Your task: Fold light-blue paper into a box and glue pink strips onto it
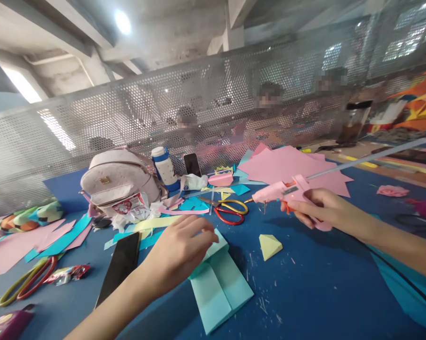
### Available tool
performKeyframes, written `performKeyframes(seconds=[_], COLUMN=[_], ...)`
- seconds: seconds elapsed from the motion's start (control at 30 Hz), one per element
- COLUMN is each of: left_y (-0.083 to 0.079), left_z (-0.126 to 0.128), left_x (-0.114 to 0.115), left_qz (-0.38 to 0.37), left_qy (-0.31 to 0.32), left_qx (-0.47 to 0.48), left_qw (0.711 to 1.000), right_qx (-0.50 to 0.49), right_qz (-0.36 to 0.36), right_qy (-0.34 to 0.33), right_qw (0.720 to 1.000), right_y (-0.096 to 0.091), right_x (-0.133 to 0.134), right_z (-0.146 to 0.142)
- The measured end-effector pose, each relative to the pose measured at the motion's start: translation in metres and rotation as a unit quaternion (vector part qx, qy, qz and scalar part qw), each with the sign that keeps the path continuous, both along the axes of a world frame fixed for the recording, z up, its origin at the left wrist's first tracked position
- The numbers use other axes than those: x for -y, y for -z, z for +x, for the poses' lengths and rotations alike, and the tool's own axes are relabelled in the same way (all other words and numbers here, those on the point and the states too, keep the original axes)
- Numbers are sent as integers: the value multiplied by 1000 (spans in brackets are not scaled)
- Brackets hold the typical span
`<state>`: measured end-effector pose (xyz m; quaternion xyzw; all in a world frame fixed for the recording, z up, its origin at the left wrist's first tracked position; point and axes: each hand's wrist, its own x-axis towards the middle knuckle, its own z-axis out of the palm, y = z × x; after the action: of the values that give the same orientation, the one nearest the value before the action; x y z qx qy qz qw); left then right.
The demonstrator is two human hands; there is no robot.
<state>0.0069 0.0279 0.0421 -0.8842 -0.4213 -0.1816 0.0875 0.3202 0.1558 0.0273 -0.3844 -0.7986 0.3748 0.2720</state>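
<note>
My right hand [317, 208] is wrapped round the grip of a pink hot glue gun [275, 191], its nozzle pointing left. A long clear glue stick [372, 157] sticks out of the gun's back. Curled over the upper left part of a folded turquoise paper [222, 288] is my left hand [184, 245], fingers bent onto it and the thumb hidden. A small pale yellow folded paper piece [270, 247] lies between the two hands. Just beyond are scissors [234, 210] with red and yellow handles.
A dark phone [121, 264] lies left of my left hand. Farther back stand a pale backpack [119, 182], a white-and-blue bottle [164, 167] and pink paper sheets [287, 165]. A black cord [397, 276] trails from the gun. People sit beyond the perforated metal screen [128, 113].
</note>
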Motion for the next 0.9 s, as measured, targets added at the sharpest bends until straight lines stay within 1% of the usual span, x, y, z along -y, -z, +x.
performKeyframes(seconds=[0.07, 0.13, 0.17, 0.27, 0.3, 0.37, 0.43, 0.5, 0.53, 0.6, 0.67, 0.8, 0.9], left_y=[7, 20, 28, 53, 60, 68, 70, 67, 65, 62, 62, 66, 68], left_z=[-7, -10, -10, -10, -9, -8, -7, -6, -6, -7, -8, -10, -12], left_x=[18, 34, 40, 53, 55, 55, 51, 45, 42, 38, 34, 30, 29], left_qz=[26, 54, 76, 100, 107, 129, 163, 191, 190, 167, 139, 102, 67], left_qy=[-46, -76, -78, -64, -55, -56, -78, -98, -102, -105, -107, -116, -126], left_qx=[4, 5, -4, -35, -42, -60, -84, -111, -128, -166, -197, -228, -220], left_qw=[999, 996, 994, 992, 992, 988, 980, 970, 968, 966, 965, 961, 965], right_qx=[-3, 7, 13, 37, 48, 66, 76, 84, 91, 104, 121, 144, 146], right_qz=[-30, -57, -70, -121, -131, -123, -87, -36, -8, 48, 80, 95, 106], right_qy=[-24, -49, -68, -142, -159, -170, -167, -170, -174, -177, -178, -182, -177], right_qw=[999, 997, 995, 982, 977, 976, 979, 981, 980, 978, 973, 968, 967], right_y=[2, 3, 4, 5, 6, 9, 13, 17, 18, 18, 15, 10, 9], right_x=[6, 14, 19, 32, 36, 43, 48, 51, 52, 52, 52, 54, 55], right_z=[1, -1, -4, -17, -23, -34, -43, -51, -54, -59, -62, -67, -70])
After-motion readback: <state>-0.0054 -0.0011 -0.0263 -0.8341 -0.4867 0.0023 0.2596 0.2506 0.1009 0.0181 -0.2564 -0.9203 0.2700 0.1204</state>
